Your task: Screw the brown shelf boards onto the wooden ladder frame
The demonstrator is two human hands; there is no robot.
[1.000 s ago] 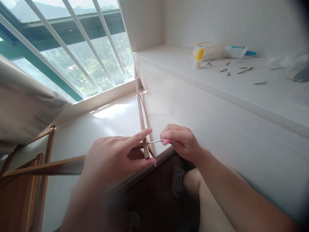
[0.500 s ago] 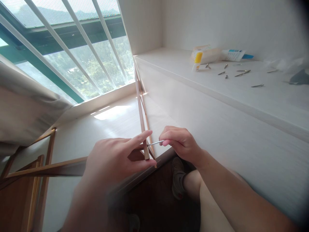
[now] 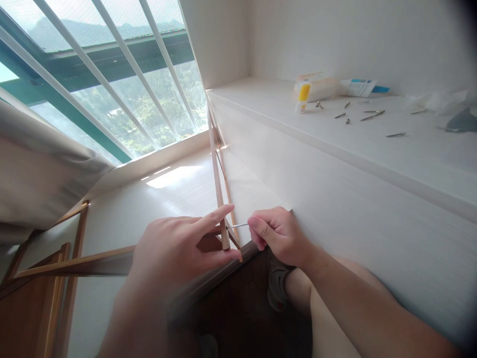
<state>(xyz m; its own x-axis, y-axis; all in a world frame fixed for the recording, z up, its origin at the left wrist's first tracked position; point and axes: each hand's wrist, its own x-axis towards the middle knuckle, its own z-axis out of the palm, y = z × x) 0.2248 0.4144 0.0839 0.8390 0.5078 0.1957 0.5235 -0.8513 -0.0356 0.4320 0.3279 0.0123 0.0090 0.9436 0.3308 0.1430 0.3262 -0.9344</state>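
My left hand grips the corner of a thin wooden frame, forefinger stretched along the top and thumb underneath. One frame bar runs away toward the window, another runs left. My right hand is closed on a thin metal tool, its tip against the frame's corner post. Both hands sit at the near edge of a white platform.
A higher white ledge on the right holds several loose metal screws, a yellow-capped bottle and a tube. A barred window lies ahead, beige fabric at left, more wooden frame lower left. My foot rests on dark floor.
My right hand has turned and slid closer to the frame corner, so less of the metal shaft shows. The left hand keeps its hold. The view tilted slightly.
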